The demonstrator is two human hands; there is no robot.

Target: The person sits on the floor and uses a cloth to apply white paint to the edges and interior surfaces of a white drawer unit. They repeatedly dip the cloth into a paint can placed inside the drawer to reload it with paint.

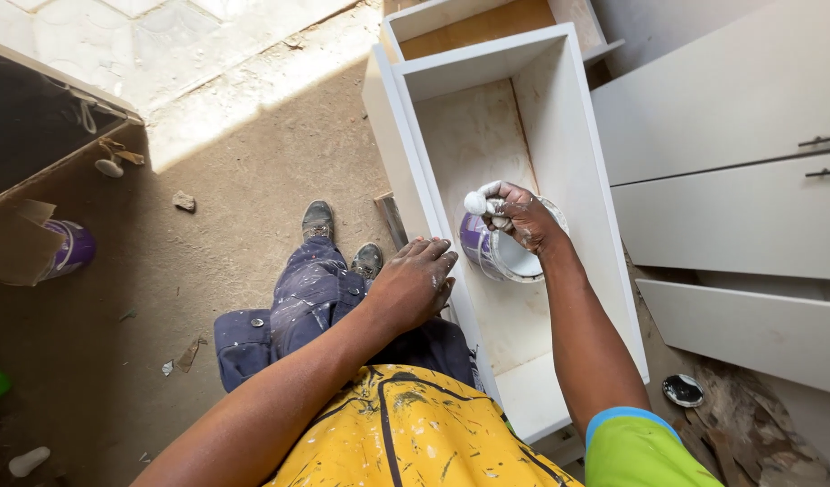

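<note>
Fingers (498,209) of the right hand (521,216) are curled shut around a paint-caked white tool (476,202), likely a brush handle or a wad, its working end not clear; the hand sits over the open mouth of a paint can (498,257) with a purple wall and white inside. Head view, single camera: the can stands on the floor of a white cabinet carcass (573,162) lying on its back, open face up, and it sits roughly mid-length, nearer the right wall. Left hand (415,284) rests flat on the near long edge of the carcass, fingers loosely spread, gripping nothing. Judgement: loading or stirring paint is the step in hand; the next move would call for lifting the tool clear of the rim without drips and carrying it to a bare panel. Packages: the can's side shows a purple band, any print too small to make out; a second purple container (72,248) lies at far left, half hidden by a torn piece of brown cardboard (13,239). A small round lid (683,390), dark inside, lies on the dusty floor (253,144) at lower right, beside grey drawer fronts (731,117) with dark bar handles. No signs visible.
</note>
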